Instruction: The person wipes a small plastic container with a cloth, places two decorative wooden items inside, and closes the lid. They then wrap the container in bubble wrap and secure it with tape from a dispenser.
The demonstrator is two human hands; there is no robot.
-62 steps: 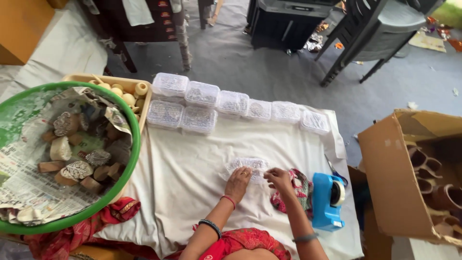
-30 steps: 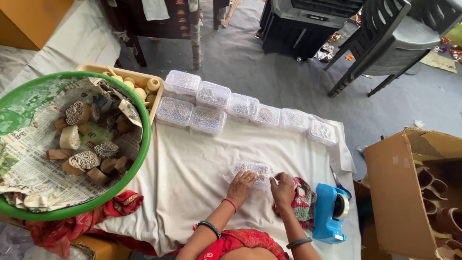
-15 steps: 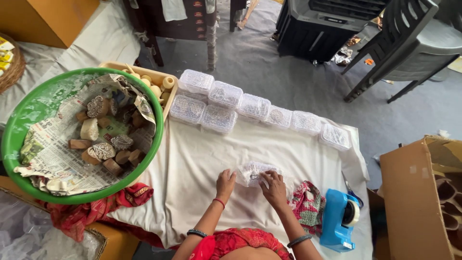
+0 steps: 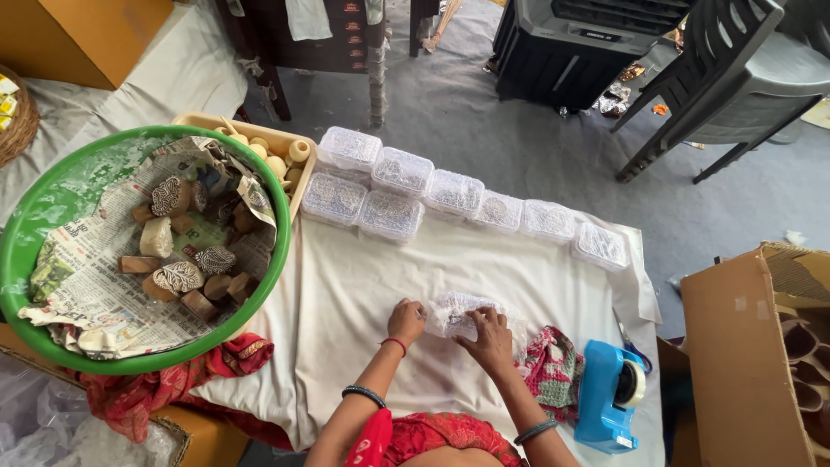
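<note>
Both hands, left hand and right hand, still press closed fingers on the small clear bubble-wrapped bundle, lying sideways on the white-clothed counter.

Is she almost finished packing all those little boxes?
Done, it seems: a row of closed clear boxes lines the far edge of the white cloth. In hand: the left hand and right hand press on a clear packet. Left, probably: many carved wooden blocks lie loose in the green tub, so likely not nearly finished. The blue tape dispenser sits beside her.
</note>
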